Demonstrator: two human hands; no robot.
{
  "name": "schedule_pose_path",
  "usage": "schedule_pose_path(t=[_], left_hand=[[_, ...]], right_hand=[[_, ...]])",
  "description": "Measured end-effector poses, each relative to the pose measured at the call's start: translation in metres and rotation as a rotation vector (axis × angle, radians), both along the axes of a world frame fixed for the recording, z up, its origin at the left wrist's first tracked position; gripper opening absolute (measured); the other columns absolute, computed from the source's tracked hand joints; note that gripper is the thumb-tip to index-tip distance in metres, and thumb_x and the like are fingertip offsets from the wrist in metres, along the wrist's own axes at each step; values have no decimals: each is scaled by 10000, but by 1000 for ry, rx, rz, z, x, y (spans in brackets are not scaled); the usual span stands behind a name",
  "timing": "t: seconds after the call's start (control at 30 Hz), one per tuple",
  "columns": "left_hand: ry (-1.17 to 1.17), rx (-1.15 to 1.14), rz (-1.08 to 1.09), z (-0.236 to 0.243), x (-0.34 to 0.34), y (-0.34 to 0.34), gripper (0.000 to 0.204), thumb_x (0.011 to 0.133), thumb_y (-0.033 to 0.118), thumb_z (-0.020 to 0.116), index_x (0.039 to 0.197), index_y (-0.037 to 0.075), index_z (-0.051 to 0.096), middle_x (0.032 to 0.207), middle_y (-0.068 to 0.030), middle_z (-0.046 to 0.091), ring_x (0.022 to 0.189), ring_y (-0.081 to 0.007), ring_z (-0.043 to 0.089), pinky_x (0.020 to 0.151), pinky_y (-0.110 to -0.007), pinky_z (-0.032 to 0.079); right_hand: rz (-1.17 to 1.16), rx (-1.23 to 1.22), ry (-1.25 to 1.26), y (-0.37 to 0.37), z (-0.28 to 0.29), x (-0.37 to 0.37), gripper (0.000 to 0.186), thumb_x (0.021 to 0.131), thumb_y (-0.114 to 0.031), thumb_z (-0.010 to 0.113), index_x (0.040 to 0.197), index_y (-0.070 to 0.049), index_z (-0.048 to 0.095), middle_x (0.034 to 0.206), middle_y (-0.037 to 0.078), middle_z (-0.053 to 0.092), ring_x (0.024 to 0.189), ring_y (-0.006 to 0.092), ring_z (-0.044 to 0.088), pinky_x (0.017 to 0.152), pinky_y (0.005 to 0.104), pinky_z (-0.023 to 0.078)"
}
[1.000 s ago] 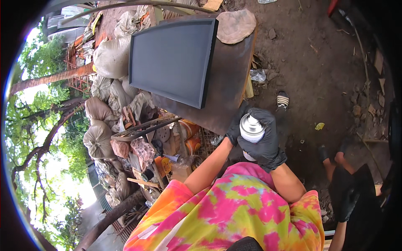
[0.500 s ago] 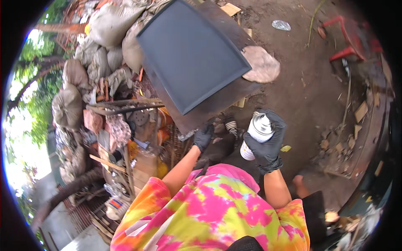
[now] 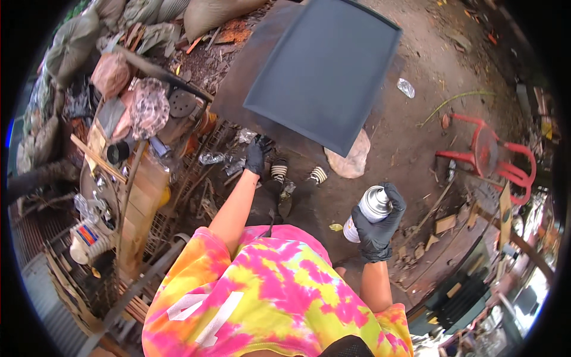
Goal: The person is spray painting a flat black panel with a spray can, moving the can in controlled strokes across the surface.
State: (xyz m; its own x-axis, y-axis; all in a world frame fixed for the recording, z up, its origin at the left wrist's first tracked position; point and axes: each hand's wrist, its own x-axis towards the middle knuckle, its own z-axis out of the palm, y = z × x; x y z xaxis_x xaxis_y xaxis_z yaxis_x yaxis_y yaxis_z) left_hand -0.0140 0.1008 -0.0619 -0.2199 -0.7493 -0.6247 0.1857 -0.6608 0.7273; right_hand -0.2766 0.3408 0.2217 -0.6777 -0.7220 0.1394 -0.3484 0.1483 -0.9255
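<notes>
My left hand [image 3: 256, 157], in a black glove, is at the near edge of a dark brown board [image 3: 235, 89], with its fingers curled at that edge. On the board lies a flat, dark grey rectangular panel [image 3: 327, 68] with a raised rim; one corner reaches out past the board. Away from it, to the right, my right hand [image 3: 379, 229], also gloved in black, is wrapped round a white spray can [image 3: 375, 203]. The can tilts, its silver top pointing up and away from me.
A pale flat stone [image 3: 350, 156] lies beneath the panel's near corner. A red plastic chair [image 3: 488, 149] lies on its side at right. Sacks [image 3: 74, 44], rubble and wood scraps crowd the left. A white bottle [image 3: 89, 241] is at lower left. Crumpled clear plastic [image 3: 406, 88] lies on the soil.
The view has swung to the right. The board and panel have turned clockwise, beyond the swing of the view. My right hand still holds the spray can.
</notes>
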Motion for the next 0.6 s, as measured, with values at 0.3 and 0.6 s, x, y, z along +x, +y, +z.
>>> schedule_pose_path(t=[0.3,0.6], left_hand=[[-67,-186,3,5,0,-51,319,1064,320,616,1203,40,679,1033,2,714,861,-98,632,771,-280,521],[-103,-268,14,-5,-2,-55,280,1065,303,611,1170,53,680,1039,-23,713,881,-127,656,797,-303,540]], right_hand=[[239,130,344,-19,35,14,670,634,-19,841,1248,-124,594,1259,155,639,1147,340,649,975,424,541],[297,188,386,-57,39,37,625,653,-11,826,1222,-123,592,1228,149,656,1148,345,662,970,414,548]])
